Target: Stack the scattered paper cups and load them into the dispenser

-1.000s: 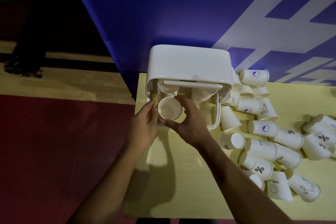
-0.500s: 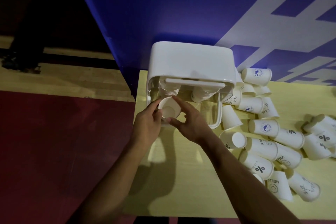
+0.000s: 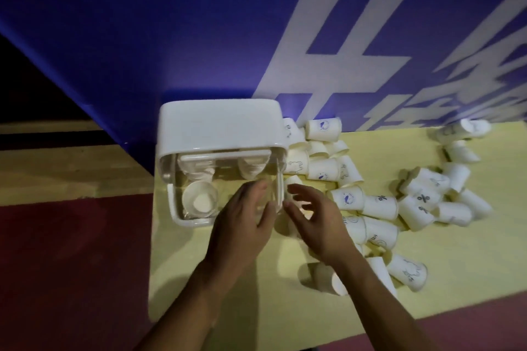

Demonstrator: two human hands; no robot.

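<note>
In the left bay of the dispenser (image 3: 219, 122), the cup stack (image 3: 199, 202) that both hands were seating a moment ago now sits alone. The left hand (image 3: 242, 225) has let go, fingers loose at the dispenser's front right corner. The right hand (image 3: 312, 219), spread and empty, has swung just right of the dispenser toward the scattered paper cups (image 3: 380, 204), probably for the next batch.

A white dispenser (image 3: 219, 125) is seen at the left rear of the yellow surface (image 3: 456, 271), set against a blue wall (image 3: 142, 37). One paper cup (image 3: 199, 201) is lodged in its left bay, mouth toward the camera. The left hand (image 3: 245, 219) is spread over the clear front. The right hand (image 3: 316, 222) is held just beside it (fingers loosely apart, nothing gripped). Scattered cups (image 3: 382, 204) are strewn to the right.
</note>
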